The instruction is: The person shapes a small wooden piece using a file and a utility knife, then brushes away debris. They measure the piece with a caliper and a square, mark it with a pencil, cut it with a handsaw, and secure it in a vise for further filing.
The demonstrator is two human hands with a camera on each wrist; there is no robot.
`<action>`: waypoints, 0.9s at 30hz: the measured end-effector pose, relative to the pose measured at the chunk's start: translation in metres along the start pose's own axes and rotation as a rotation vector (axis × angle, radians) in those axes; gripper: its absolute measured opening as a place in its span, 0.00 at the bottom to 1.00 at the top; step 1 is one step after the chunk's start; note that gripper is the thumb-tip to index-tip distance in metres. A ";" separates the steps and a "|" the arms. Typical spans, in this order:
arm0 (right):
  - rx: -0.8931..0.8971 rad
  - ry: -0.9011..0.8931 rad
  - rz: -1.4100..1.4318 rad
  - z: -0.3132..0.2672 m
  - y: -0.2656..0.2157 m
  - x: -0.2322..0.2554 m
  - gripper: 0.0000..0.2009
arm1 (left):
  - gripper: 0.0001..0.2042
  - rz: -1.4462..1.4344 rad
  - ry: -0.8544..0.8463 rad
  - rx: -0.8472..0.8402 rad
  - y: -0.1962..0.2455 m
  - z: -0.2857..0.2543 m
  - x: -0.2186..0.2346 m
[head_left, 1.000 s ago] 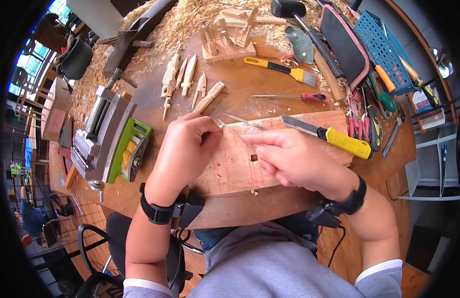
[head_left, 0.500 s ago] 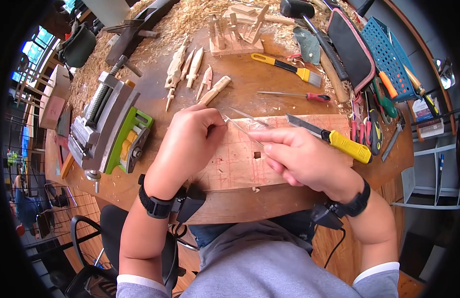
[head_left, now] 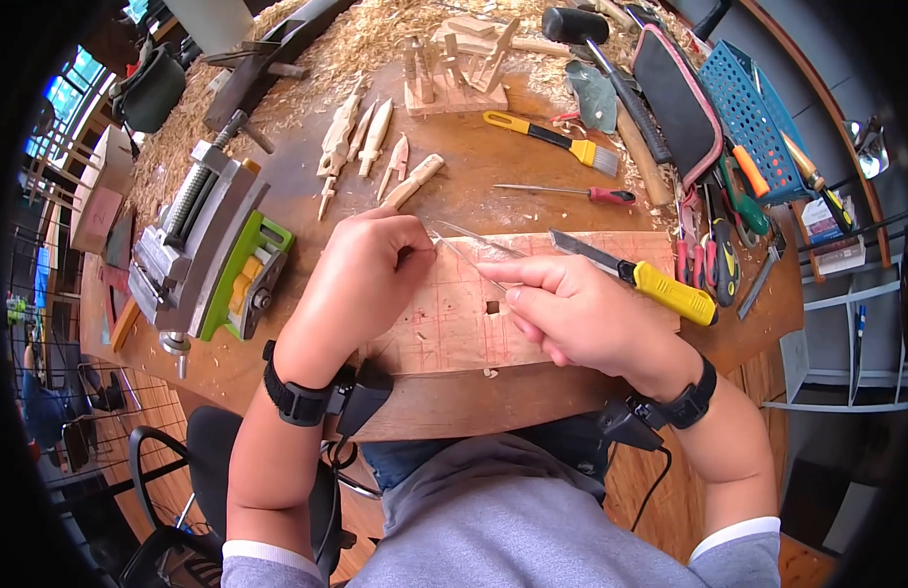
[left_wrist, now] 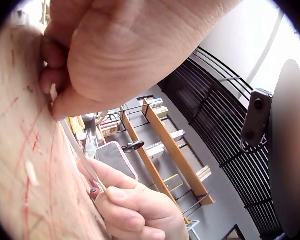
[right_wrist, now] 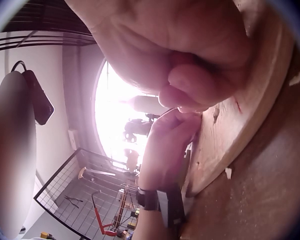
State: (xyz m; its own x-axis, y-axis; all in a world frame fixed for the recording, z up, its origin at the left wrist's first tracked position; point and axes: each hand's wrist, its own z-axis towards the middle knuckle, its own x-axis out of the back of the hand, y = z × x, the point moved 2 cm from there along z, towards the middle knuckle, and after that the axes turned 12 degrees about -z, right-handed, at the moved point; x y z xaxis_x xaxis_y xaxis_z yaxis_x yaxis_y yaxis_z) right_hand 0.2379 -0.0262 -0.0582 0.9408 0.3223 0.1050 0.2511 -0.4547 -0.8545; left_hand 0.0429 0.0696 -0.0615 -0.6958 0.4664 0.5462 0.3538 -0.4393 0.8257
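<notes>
Above the red-lined wooden board (head_left: 449, 338), the right hand (head_left: 593, 309) pinched a slim metal tool (left_wrist: 79, 149), its long axis slanting forward and leftward to the left hand (head_left: 366, 269), whose curled fingertips gripped a tiny pale sliver (left_wrist: 53, 92).

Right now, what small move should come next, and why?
Probably a short, light stroke of the thin tool with the right hand, kept clear of the left hand: its fingertips pinch what looks like a small pale piece, and the tool's tip lies close beside them.
</notes>
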 end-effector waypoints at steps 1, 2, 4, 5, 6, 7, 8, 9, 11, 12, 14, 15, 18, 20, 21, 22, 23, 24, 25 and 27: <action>-0.003 -0.001 0.000 0.004 -0.001 -0.003 0.22 | 0.03 -0.002 0.000 0.002 -0.001 -0.001 0.000; -0.007 0.035 -0.029 0.010 -0.004 -0.008 0.22 | 0.03 -0.001 0.002 0.010 -0.001 -0.001 -0.001; -0.004 0.081 -0.061 0.012 -0.002 -0.007 0.22 | 0.03 0.002 0.006 0.004 -0.002 0.002 -0.002; -0.001 0.054 -0.007 0.012 0.003 -0.005 0.22 | 0.03 0.009 0.018 -0.051 -0.005 0.000 -0.003; 0.004 0.025 0.043 0.010 0.004 -0.003 0.22 | 0.03 0.015 0.036 -0.107 -0.007 -0.001 -0.003; 0.015 0.062 0.034 0.003 0.001 -0.001 0.20 | 0.03 -0.013 0.056 -0.080 -0.006 -0.002 -0.002; 0.031 0.071 0.012 -0.003 -0.001 -0.001 0.20 | 0.03 -0.042 0.078 -0.058 -0.006 -0.003 -0.001; 0.065 0.138 0.071 -0.008 -0.002 0.002 0.18 | 0.03 -0.055 0.059 -0.059 -0.008 -0.004 0.001; 0.116 0.150 0.185 -0.014 -0.001 0.009 0.10 | 0.03 -0.250 0.075 0.055 -0.008 -0.004 0.001; 0.125 0.157 0.169 -0.014 0.000 0.008 0.10 | 0.03 -0.443 0.064 0.196 -0.010 -0.006 -0.001; 0.235 0.235 0.153 -0.009 0.000 0.000 0.08 | 0.04 -0.576 0.017 0.180 -0.006 -0.006 -0.003; 0.301 0.287 0.144 -0.005 0.001 -0.002 0.08 | 0.04 -0.674 0.003 0.134 -0.005 -0.006 -0.005; 0.379 0.340 0.014 0.002 -0.009 -0.007 0.09 | 0.03 -0.787 -0.022 0.095 -0.002 -0.008 -0.006; 0.435 0.357 -0.025 0.008 -0.012 -0.011 0.10 | 0.03 -0.810 -0.025 0.015 0.000 -0.008 -0.006; 0.462 0.362 -0.018 0.011 -0.014 -0.014 0.10 | 0.03 -0.809 -0.020 0.017 -0.001 -0.008 -0.006; 0.488 0.367 -0.009 0.013 -0.015 -0.015 0.10 | 0.03 -0.796 -0.027 -0.011 -0.001 -0.008 -0.007; 0.487 0.366 -0.009 0.014 -0.018 -0.017 0.10 | 0.04 -0.784 -0.037 -0.040 -0.002 -0.008 -0.007; 0.458 0.359 -0.007 0.014 -0.022 -0.018 0.10 | 0.04 -0.785 -0.036 -0.040 -0.002 -0.008 -0.007; 0.428 0.352 -0.005 0.015 -0.024 -0.018 0.10 | 0.04 -0.771 -0.048 -0.046 -0.002 -0.008 -0.007; 0.465 0.365 -0.038 0.017 -0.022 -0.018 0.09 | 0.04 -0.758 -0.059 -0.053 -0.002 -0.008 -0.006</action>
State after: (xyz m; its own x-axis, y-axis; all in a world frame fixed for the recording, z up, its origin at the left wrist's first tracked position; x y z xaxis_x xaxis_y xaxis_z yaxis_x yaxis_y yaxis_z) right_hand 0.2121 -0.0080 -0.0502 0.9713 -0.0127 0.2377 0.2376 -0.0102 -0.9713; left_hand 0.0418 0.0612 -0.0674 -0.7015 0.6947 -0.1594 -0.2390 -0.0185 0.9708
